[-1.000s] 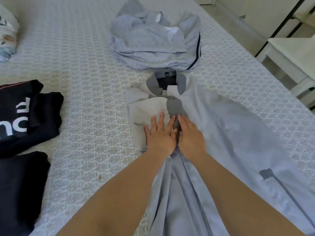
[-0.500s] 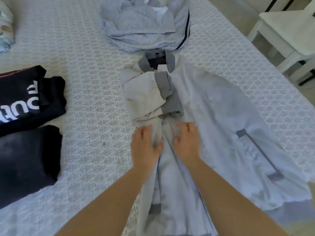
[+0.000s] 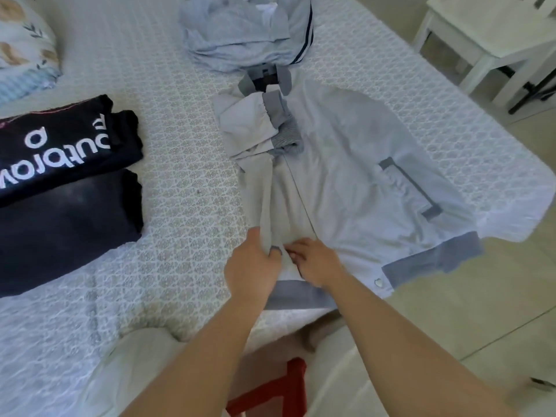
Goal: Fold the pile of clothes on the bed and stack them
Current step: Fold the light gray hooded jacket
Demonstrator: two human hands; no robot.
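Fingers of left hand pinch the folded edge of the pale grey zip jacket near its hem, right hand fingers curled alongside pressing it, probably to straighten the fold.

both hands have slid down the pale grey jacket, from just under the folded-in sleeve a second ago to the bottom, right above the darker grey hem band. a second ago they lay flat, fingers straight, pressing side by side at the chest. now the left hand is curled round a bunched fold of the fabric by the zip line, and the right hand sits beside it with fingers bent onto the cloth. the front panel between sleeve and hem now lies smoother and longer. the head has pulled back too, so the hem, a snap and the person's knees have come into sight.
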